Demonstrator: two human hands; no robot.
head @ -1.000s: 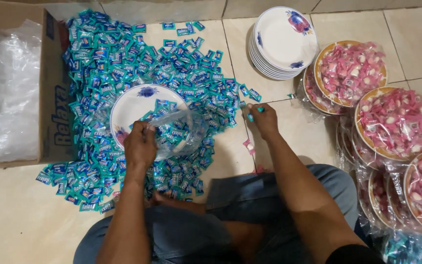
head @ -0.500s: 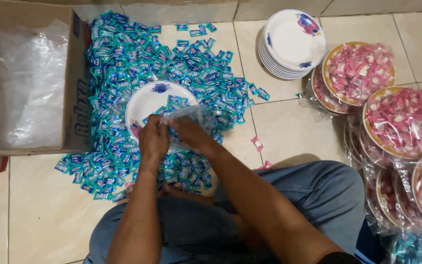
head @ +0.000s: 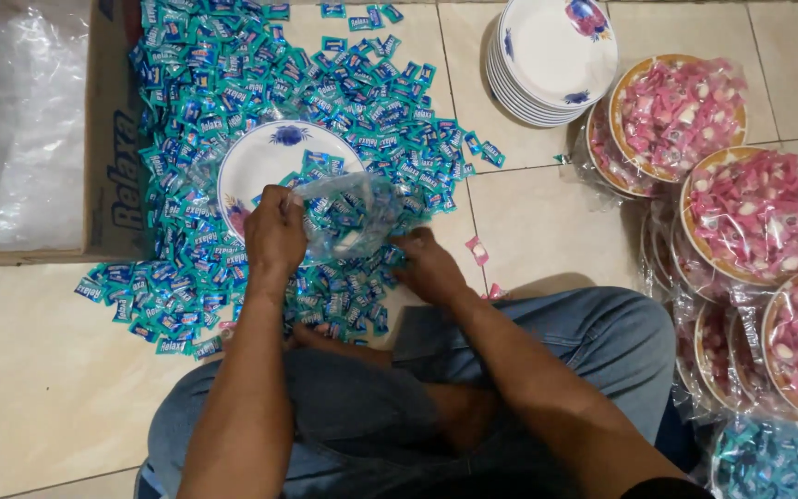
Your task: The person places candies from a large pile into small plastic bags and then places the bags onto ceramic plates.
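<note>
A white plate (head: 265, 162) with a blue flower print lies on the tiled floor amid a big heap of small blue wrapped candies (head: 233, 83). My left hand (head: 274, 231) pinches the edge of a clear plastic bag (head: 353, 212) that lies over the plate's right side with some blue candies in it. My right hand (head: 429, 266) rests on the candies at the bag's lower right, fingers curled down into the pile. Whether it grips any candies is hidden.
An open cardboard box (head: 108, 139) with a clear plastic liner (head: 11, 120) stands at the left. A stack of white plates (head: 551, 55) sits at the top right. Several wrapped plates of pink candies (head: 755, 208) line the right side. My jeans-clad legs (head: 547, 351) are crossed below.
My right hand came back from the floor at the right to the plate, met the bag, then dropped onto the candies beside it. My left hand stayed on the bag.
</note>
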